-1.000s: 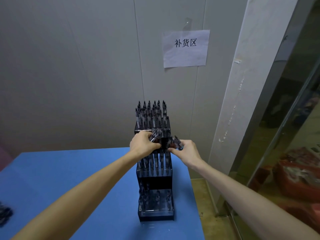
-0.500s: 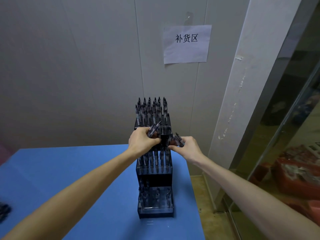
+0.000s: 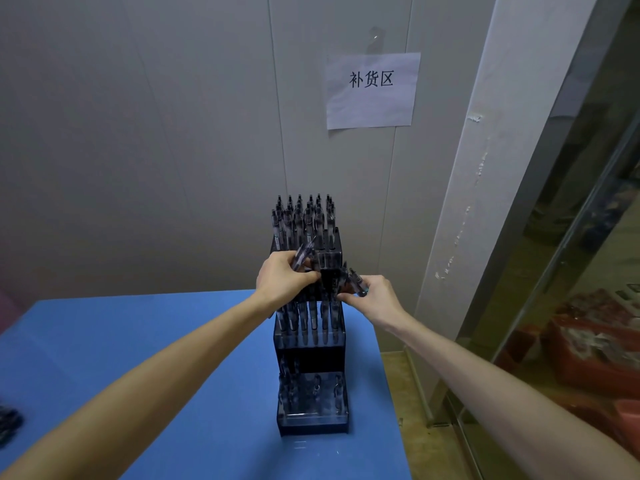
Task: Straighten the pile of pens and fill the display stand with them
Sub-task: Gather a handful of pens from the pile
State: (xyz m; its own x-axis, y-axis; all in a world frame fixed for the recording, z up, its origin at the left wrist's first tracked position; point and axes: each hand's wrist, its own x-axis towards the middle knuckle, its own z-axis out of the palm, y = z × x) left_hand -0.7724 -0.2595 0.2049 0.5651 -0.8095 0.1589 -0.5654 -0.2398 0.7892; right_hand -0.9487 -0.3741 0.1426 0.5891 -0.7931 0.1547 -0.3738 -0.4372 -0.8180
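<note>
head view: both hands, left hand [image 3: 282, 279] and right hand [image 3: 374, 296], curled round loose pens [image 3: 353, 278] at the display stand [image 3: 311, 341] middle tier, easy to fumble one.

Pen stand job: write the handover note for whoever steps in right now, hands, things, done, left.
Left hand: grips a few pens at the stand's upper middle.
Right hand: holds more pens beside the same tier.
Display stand: upright on the blue table, near its right edge, by the wall.
Done: the top tier is packed with pens; the tier below the hands holds a row.
Left: seat the pens now in hand; the bottom tier has only a few and needs filling. A dark heap at the table's left edge may be the remaining pens; too cut off to tell.
</note>
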